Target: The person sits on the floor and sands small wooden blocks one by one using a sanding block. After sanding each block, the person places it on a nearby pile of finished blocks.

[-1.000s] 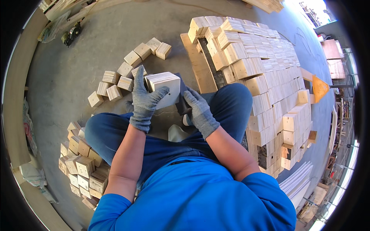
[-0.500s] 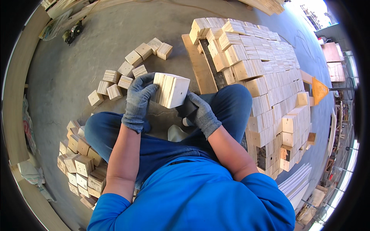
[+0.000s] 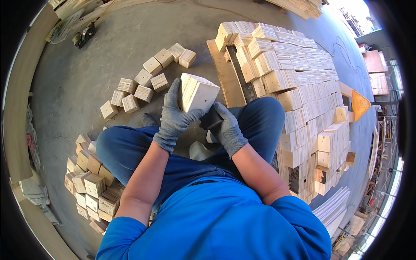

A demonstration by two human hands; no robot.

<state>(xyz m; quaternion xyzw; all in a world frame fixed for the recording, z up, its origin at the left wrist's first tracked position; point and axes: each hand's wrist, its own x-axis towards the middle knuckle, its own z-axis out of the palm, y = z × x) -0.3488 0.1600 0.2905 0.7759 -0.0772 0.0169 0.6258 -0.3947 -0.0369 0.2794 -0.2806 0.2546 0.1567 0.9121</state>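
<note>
Forward-left of the right hand (image 3: 224, 122) pinching a dark pad (image 3: 209, 120), the left hand (image 3: 176, 119) clasps a tilted wooden block (image 3: 202, 94)

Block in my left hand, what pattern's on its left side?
The block shows brown and cream stripes, best in the head view.

forearms (image 3: 145, 180) angled inward | left hand (image 3: 177, 119) cupped, gripping | right hand (image 3: 227, 129) curled, gripping

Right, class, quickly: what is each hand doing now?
Left hand: closed around a wooden block.
Right hand: holding a dark, flat piece.
</note>
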